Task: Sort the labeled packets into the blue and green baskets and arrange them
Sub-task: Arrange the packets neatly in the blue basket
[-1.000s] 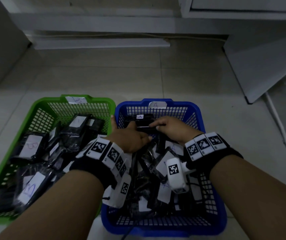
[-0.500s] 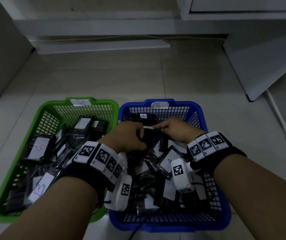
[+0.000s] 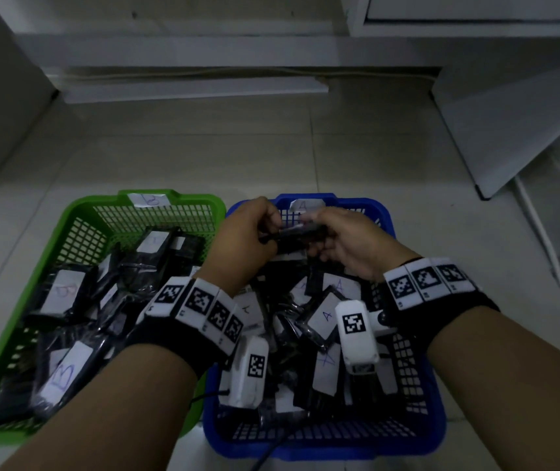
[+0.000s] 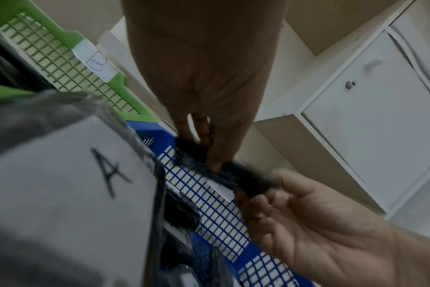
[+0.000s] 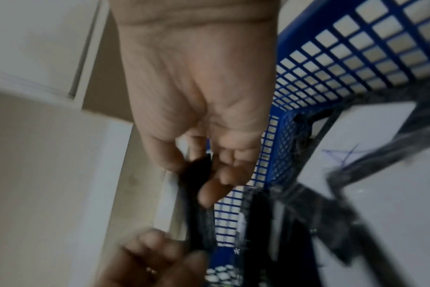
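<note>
Packet (image 3: 300,234) pinched at both ends by left hand (image 3: 241,246) and right hand (image 3: 349,244) fingers, above blue basket (image 3: 436,385) far end.

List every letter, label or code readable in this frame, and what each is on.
"B": paper tag on the green basket's rim.
"A": paper tag on the blue basket's rim.
"B": labels on packets in the green basket.
"A": labels on packets in the blue basket.
Held packet: label unreadable.
Wristband codes: patterns, no text.
</note>
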Motion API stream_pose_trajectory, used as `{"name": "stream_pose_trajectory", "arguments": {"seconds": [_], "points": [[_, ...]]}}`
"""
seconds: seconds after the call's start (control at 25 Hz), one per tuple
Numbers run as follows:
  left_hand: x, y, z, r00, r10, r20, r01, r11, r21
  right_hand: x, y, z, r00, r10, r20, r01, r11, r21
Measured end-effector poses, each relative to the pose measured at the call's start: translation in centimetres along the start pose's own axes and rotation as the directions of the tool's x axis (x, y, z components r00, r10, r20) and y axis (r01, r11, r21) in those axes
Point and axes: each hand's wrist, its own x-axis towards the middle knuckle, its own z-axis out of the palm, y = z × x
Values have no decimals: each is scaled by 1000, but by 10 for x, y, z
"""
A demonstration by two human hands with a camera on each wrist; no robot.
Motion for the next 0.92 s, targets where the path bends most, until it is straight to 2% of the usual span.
{"name": "stream_pose_trajectory", "arguments": {"seconds": [0.12,0.24,0.32,0.36,0.44,0.48,0.56,0.6,0.68,0.76,0.8,0.92], "points": [[4,-12,1,1000,-25,-5,26,987,159,10,3,-8,996,-21,-82,21,1000,-1],[7,-19,2,999,-53,14,45,942,332,18,9,0,1000,-19,-23,19,1000,1],[10,-18,0,983,-165,81,98,843,530,24,16,9,1000,-26,5,26,999,36],[11,-19,-1,972,-212,97,110,784,611,30,20,12,999,-22,-23,22,1000,20],[14,-21,-1,966,-236,103,102,716,691,42,25,15,994,-37,-105,19,986,-168],[15,-21,0,966,-235,107,92,700,709,47,27,15,991,-72,-114,30,942,-335],[18,-21,3,964,-236,124,70,671,738,54,29,13,988,-155,-28,100,756,-646],[19,-21,4,960,-245,133,63,657,752,54,29,12,983,-184,24,142,663,-735],[22,-20,5,956,-255,147,51,634,772,53,28,6,974,-218,68,188,595,-782],[23,-20,5,959,-246,140,49,632,773,53,29,2,969,-243,33,178,603,-778],[22,-20,5,965,-230,125,53,641,766,54,31,0,968,-249,-8,159,643,-749],[20,-19,8,983,-169,76,58,670,740,47,36,-4,974,-170,-152,78,876,-477]]}}
